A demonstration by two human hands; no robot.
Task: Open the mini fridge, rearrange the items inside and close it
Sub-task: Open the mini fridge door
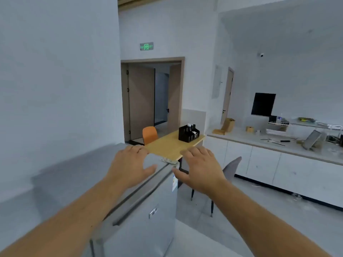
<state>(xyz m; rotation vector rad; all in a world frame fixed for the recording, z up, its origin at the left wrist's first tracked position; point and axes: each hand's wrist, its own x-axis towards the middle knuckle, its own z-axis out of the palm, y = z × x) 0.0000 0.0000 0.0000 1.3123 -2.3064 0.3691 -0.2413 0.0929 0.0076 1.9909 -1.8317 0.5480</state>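
Observation:
A silver mini fridge (pixel 141 225) stands below me with its door shut, so nothing inside shows. A small badge sits on the door front and a sticker near its top right corner. My left hand (pixel 128 167) hovers over the fridge's top near the front edge, fingers apart, holding nothing. My right hand (pixel 200 169) is spread in the air just past the fridge's right corner, also holding nothing.
A yellow table (pixel 167 145) with a black organiser (pixel 188 133) stands behind the fridge, an orange chair (pixel 150 134) beyond it and a grey chair (pixel 231 169) at its right. A white counter (pixel 278 160) with clutter runs along the right. An open doorway (pixel 152 101) lies ahead.

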